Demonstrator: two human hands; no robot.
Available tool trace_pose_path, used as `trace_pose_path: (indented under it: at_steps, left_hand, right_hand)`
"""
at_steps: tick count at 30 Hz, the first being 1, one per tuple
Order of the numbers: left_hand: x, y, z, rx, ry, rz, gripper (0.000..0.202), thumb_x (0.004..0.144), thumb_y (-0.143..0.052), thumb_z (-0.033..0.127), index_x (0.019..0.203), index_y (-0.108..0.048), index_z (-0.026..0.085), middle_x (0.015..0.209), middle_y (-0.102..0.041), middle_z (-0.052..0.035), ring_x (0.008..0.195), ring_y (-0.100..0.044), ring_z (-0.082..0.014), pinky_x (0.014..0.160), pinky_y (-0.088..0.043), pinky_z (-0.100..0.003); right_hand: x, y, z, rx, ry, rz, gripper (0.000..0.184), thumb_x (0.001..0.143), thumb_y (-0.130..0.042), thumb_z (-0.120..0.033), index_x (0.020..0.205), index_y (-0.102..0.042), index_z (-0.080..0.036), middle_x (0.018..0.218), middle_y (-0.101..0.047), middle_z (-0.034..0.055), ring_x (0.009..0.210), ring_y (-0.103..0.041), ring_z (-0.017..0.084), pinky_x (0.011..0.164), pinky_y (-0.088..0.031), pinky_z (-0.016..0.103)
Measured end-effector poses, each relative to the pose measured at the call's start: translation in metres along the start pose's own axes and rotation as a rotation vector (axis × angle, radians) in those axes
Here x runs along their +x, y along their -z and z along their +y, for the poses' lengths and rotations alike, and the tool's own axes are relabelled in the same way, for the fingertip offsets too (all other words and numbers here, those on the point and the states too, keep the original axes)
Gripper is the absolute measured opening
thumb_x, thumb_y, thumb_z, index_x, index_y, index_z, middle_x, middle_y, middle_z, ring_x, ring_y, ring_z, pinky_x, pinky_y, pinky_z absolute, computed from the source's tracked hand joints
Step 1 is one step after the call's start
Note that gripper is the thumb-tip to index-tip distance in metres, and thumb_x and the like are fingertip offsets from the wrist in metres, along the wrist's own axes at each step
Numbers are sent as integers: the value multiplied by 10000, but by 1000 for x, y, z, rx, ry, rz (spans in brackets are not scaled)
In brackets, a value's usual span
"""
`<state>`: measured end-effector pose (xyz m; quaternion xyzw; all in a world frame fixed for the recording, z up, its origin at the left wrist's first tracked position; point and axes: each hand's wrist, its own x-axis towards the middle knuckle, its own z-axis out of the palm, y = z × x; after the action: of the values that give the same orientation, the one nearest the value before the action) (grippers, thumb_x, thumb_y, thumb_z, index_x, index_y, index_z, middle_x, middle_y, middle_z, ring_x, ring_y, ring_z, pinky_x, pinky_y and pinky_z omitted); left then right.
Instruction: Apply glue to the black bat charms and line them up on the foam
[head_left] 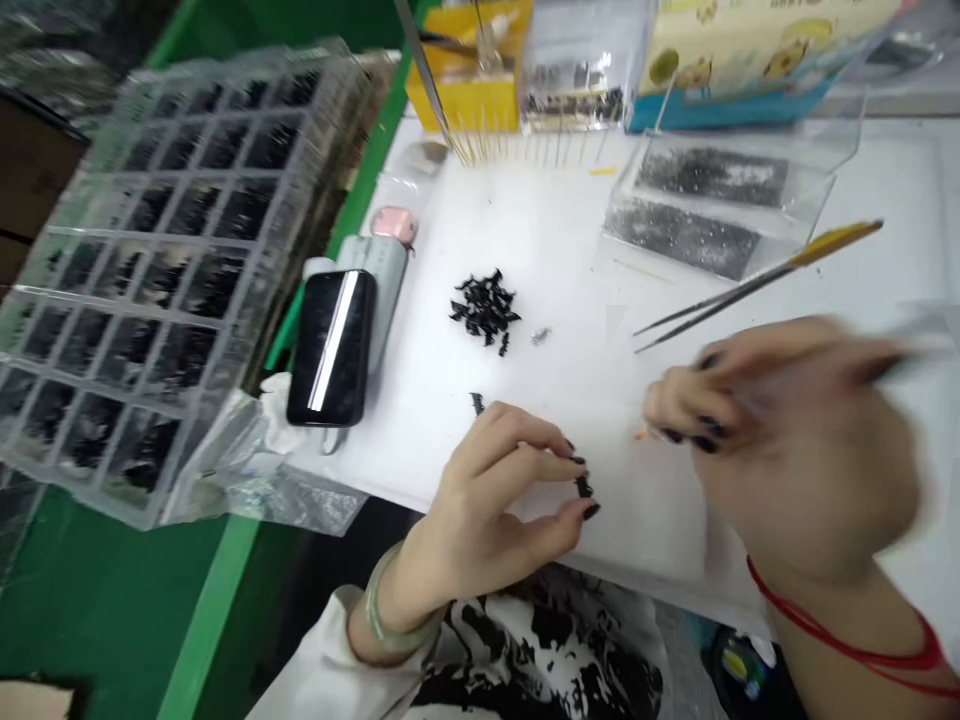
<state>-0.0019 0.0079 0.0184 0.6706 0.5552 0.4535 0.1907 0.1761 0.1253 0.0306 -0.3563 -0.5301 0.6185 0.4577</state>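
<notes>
Closest in, a black-and-white patterned garment (pixel 540 650) covers the person's lap, below the edge of the white work surface (pixel 555 260). The left hand (pixel 495 500), a pale bangle (pixel 390 610) on its wrist, rests on that surface with thumb and forefinger nearly closed, pinching a small black piece (pixel 583 486). The right hand (pixel 780 440) is motion-blurred, fingers curled in; a small orange tip (pixel 643 434) shows at its fingertips, but I cannot tell how it is gripped. A red cord (pixel 847 640) circles that wrist. Beyond the hands lies a heap of small black pieces (pixel 485 308), with yellow-handled tweezers (pixel 757 280) to the right. A dark phone (pixel 332 345) lies at the left edge, beside clear compartment trays (pixel 172 260) full of black parts. The printing on the yellow-and-blue box (pixel 742 60) at the back is too blurred to read.
</notes>
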Motion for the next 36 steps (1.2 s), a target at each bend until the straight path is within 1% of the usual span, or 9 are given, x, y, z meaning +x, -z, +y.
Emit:
trace_pose_path:
  at_steps: [3,8,14,17,22,25,28,33,36]
  left_hand:
    - [-12,28,-14,271,86,118,186,898,-748,53,1013,-693,188,1020,-702,-58,965,-658,-204,842,-570,-361]
    - [-23,59,-47,482,107,-3,175,881,-741,48,1015,-728,160,1036,-735,-91,980,-706,-261,886,-614,-443]
    - [-2,73,-50,551,158,-115,335,835,-803,62,1147,-698,123,973,-772,-75,884,-770,-255,784,-665,-396]
    - [22,74,-57,598,191,-122,231,923,-700,69,1148,-710,124,1031,-781,-99,899,-778,-253,804,-666,-397]
    - [55,63,-82,704,211,-120,269,966,-668,64,1222,-699,144,1195,-756,-104,1063,-752,-246,972,-632,-439]
    - [56,57,-92,769,206,-117,123,1020,-687,206,1124,-712,146,1111,-747,-69,1003,-739,-214,914,-641,-428]
    - [51,53,-98,806,181,-94,139,1030,-688,277,1068,-710,145,1079,-737,-63,964,-729,-202,868,-642,-400]
    - [46,57,-102,801,94,-14,151,1030,-691,288,1014,-702,138,957,-725,-28,851,-720,-172,791,-637,-356]
    - [41,60,-90,772,5,97,99,1035,-643,196,977,-694,134,883,-718,-40,806,-715,-184,750,-624,-351]
  right_hand:
    - [-3,-14,11,50,-21,-41,362,1006,-666,-580,856,-678,-251,668,-494,-24,559,-483,141,534,-460,335]
    - [-1,-10,17,47,-70,-3,297,959,-728,-557,926,-639,-276,632,-467,-56,559,-471,135,535,-458,295]
    - [0,-5,24,-94,-158,62,226,923,-771,-383,1024,-609,-261,712,-553,-52,570,-580,132,529,-509,263]
    - [1,-5,25,-131,-176,74,219,904,-746,-331,1033,-585,-258,717,-565,-52,578,-598,137,520,-513,252]
    - [1,-7,26,-152,-177,69,249,867,-742,-314,1031,-563,-256,717,-547,-65,573,-594,138,531,-523,263]
    - [1,-8,27,-152,-167,61,252,880,-730,-345,1039,-559,-252,734,-527,-69,569,-592,139,523,-515,270]
    - [0,-8,28,-153,-159,51,257,902,-722,-379,1053,-559,-250,772,-524,-62,592,-599,143,534,-511,279]
    - [0,-8,28,-156,-153,30,252,922,-719,-392,1057,-557,-254,775,-525,-63,614,-596,147,568,-515,292]
    - [1,-8,26,-155,-149,22,253,911,-724,-386,1041,-556,-248,762,-526,-64,599,-590,147,545,-507,288]
